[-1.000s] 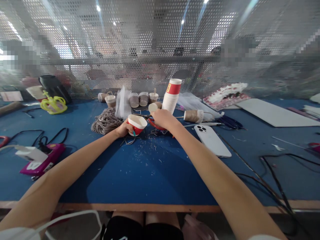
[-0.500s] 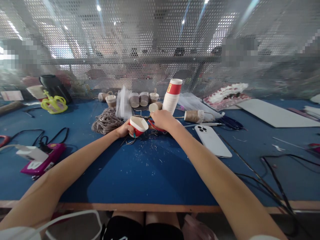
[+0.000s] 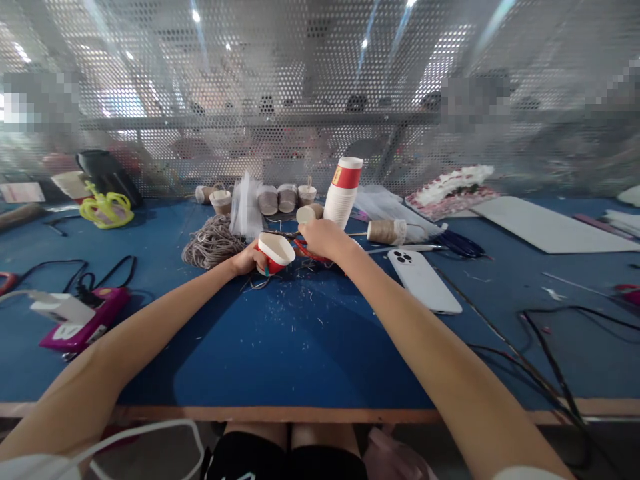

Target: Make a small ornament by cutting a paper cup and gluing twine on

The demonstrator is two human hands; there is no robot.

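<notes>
My left hand point(image 3: 245, 259) is wrapped round a red and white paper cup point(image 3: 279, 249), tilted with its mouth toward me and squeezed out of round. In my right hand point(image 3: 324, 238) is a pair of red-handled scissors point(image 3: 309, 253). Their dark blades point left, just behind the cup's rim; I cannot tell whether they touch it. Beside my left hand lies a heap of grey cord point(image 3: 213, 243). Right behind my right hand stands a tall stack of paper cups point(image 3: 342, 197), and a twine-wrapped cup point(image 3: 310, 213) lies next to it.
Several wrapped cups point(image 3: 287, 198) and clear plastic bags point(image 3: 247, 207) line the back. A white phone point(image 3: 425, 281) and a twine-covered cup point(image 3: 384, 231) lie to the right. A purple power strip point(image 3: 85, 323) is at left. Black cables cross the right side; small scraps dot the blue table point(image 3: 300, 353).
Both hands stay nearly in place, with the cup and the scissors still held. The whole view has shifted very slightly.
</notes>
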